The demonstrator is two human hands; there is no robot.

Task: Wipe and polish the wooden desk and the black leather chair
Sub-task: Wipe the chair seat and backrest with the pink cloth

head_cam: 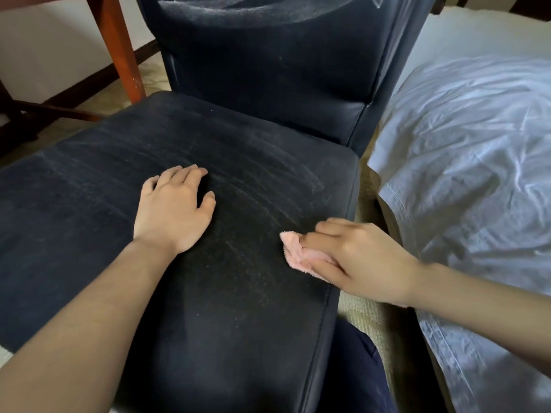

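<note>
I am looking down on a black leather chair seat [208, 293] that fills the middle of the frame. My left hand [174, 210] lies palm down on the seat, holding nothing, with the fingers loosely bent and their tips touching the leather. To its right, near the seat's right edge, my right hand [357, 257] grips a small pink cloth [301, 253]. The cloth is bunched between thumb and fingers and pressed against the leather, and this hand looks slightly blurred. Pale curved smear marks [283, 180] cross the seat beyond both hands. Past the left hand's fingertips rises the chair's backrest [283, 70], also streaked pale near its top. Up and to the left of the left hand stands a reddish wooden desk leg [119, 46]. To the right of the right hand, a bed [477, 144] with rumpled white bedding sits just beside the chair, with beige carpet [357, 320] showing between them.
</note>
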